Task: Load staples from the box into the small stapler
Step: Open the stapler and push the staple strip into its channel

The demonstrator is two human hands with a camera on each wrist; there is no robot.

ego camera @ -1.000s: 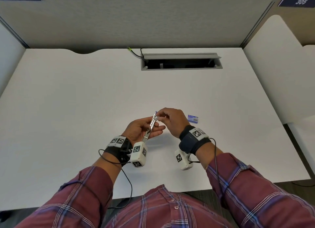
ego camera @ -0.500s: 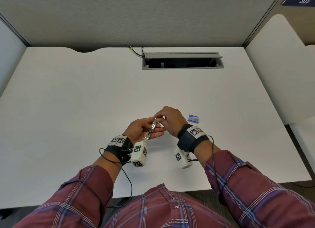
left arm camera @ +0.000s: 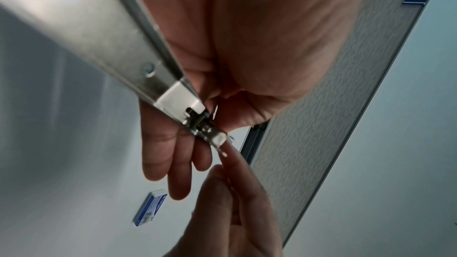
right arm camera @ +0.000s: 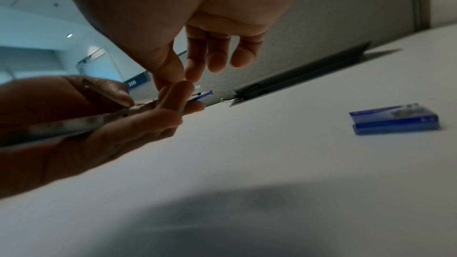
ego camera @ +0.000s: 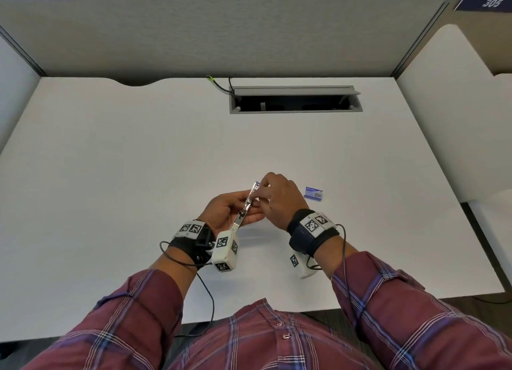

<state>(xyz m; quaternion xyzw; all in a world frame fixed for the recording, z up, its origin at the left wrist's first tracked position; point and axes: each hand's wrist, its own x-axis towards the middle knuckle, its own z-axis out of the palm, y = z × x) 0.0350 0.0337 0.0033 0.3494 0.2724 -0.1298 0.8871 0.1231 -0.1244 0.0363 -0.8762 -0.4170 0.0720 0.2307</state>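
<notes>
The small stapler (ego camera: pixel 246 207), a thin metal body with a blue front tip (right arm camera: pixel 205 94), lies swung open across my left hand (ego camera: pixel 227 211), which grips it above the table. Its metal channel (left arm camera: pixel 111 32) fills the left wrist view. My right hand (ego camera: pixel 278 193) pinches the stapler's front end between thumb and forefinger (right arm camera: pixel 173 93). I cannot tell whether a strip of staples sits between those fingers. The blue staple box (ego camera: pixel 314 193) lies flat and closed on the table just right of my right hand, untouched.
The white table (ego camera: pixel 138 175) has a grey cable slot (ego camera: pixel 293 99) at its far edge with cables coming out. Grey partition walls stand behind and on both sides. The table's front edge is close to my body.
The stapler dipped lower half a second ago and its front end is now raised again. My right fingers have stayed on that front end. The box has not moved.
</notes>
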